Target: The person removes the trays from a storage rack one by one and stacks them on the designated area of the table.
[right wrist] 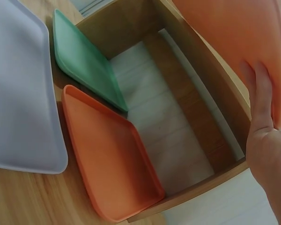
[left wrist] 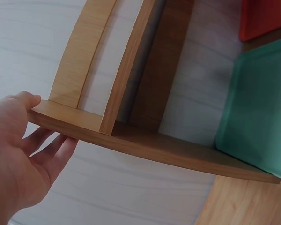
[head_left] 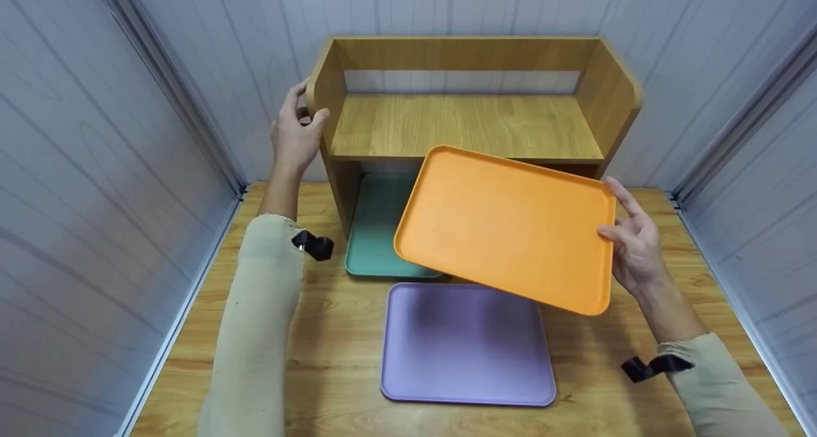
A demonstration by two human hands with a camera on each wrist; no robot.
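The right hand (head_left: pixel 635 249) holds an orange tray (head_left: pixel 510 226) by its right edge, thumb on the upper face and fingers (right wrist: pixel 261 96) lying flat under the tray's underside, as the right wrist view shows. The tray hangs tilted in the air, clear of the table (head_left: pixel 332 335), in front of a wooden shelf unit (head_left: pixel 469 115); its far edge is just before the front lip of the shelf board, and its near corner hangs over a purple tray (head_left: pixel 466 344).

The left hand (head_left: pixel 295 134) grips the upper front corner of the shelf unit's left side panel, thumb on the front edge and fingers wrapped round the outer face. In the left wrist view the thumb presses on the panel's edge while the fingers (left wrist: pixel 54 152) lie fairly straight along the other side.

The purple tray lies flat on the table, near the person. A green tray (head_left: pixel 376 229) lies partly in the lower compartment of the shelf unit, on the left, its front end sticking out onto the table. The right wrist view shows a second orange tray (right wrist: pixel 110 154) lying beside the green one, also partly inside that lower compartment. The upper shelf board is bare wood. Pale panelled walls (head_left: pixel 96 169) close the table in on three sides.
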